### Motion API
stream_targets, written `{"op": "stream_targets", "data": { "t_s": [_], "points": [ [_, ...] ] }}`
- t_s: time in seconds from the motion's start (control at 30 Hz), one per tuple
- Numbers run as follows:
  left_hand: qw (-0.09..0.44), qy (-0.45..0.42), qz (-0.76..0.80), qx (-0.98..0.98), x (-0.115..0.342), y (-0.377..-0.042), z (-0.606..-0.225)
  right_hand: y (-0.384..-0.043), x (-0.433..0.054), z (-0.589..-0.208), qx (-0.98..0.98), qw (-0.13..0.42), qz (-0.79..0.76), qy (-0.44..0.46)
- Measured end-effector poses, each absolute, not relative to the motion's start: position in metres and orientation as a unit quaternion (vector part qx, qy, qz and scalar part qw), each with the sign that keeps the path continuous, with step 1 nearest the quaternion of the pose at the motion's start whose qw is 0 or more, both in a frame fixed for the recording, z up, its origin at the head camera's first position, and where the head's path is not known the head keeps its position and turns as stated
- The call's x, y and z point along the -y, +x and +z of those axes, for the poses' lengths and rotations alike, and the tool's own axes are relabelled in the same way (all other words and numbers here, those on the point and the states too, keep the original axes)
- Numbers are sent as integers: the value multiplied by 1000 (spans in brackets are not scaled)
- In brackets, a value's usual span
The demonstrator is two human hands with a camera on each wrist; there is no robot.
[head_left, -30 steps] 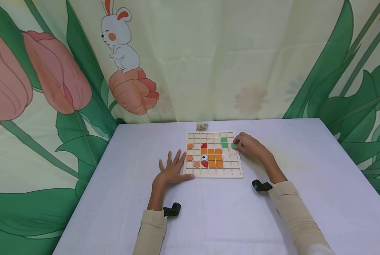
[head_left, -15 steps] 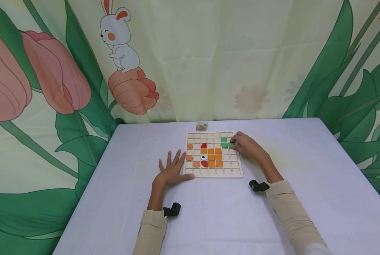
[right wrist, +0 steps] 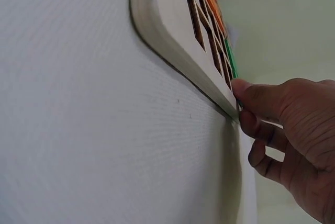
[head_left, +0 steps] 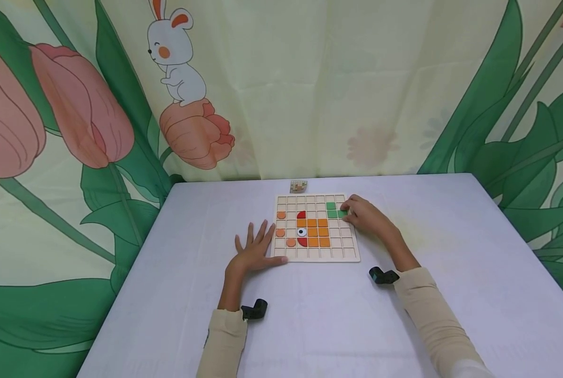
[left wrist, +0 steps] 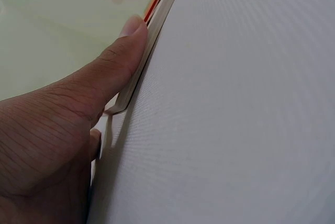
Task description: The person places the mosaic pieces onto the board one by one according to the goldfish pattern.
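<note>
A wooden grid board lies on the table, with orange square tiles, red rounded pieces, an eye piece and orange discs in its cells. Two green squares sit near its upper right. Beside them, my right hand pinches another green tile at the board's right edge; the fingers partly cover it. My left hand lies with fingers spread at the left side, its thumb on the board's near left corner.
Behind the board lies a small patterned card or packet. A white cloth covers the table. A printed curtain hangs along the far edge. Black wrist cameras sit at both cuffs.
My right hand has shifted slightly left with the green tile, which now sits beside the other green squares. My left hand has stayed in place.
</note>
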State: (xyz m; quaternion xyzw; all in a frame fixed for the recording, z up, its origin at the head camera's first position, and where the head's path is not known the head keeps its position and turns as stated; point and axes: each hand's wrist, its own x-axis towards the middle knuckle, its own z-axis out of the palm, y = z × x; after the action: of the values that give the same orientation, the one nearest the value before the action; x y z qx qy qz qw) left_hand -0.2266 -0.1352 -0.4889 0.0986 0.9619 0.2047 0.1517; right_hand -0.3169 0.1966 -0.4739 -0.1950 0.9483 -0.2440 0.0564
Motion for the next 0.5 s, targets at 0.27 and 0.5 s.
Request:
{"op": "stream_targets", "data": {
  "t_s": [0.27,0.5],
  "points": [
    [149,99,209,-961,136,-227,-491,-318,-198,-477,-949,49,-241,-199],
    [150,96,206,-962,136,-227,-492,-312,-203,-474,-947,45,-261,-183]
  ]
}}
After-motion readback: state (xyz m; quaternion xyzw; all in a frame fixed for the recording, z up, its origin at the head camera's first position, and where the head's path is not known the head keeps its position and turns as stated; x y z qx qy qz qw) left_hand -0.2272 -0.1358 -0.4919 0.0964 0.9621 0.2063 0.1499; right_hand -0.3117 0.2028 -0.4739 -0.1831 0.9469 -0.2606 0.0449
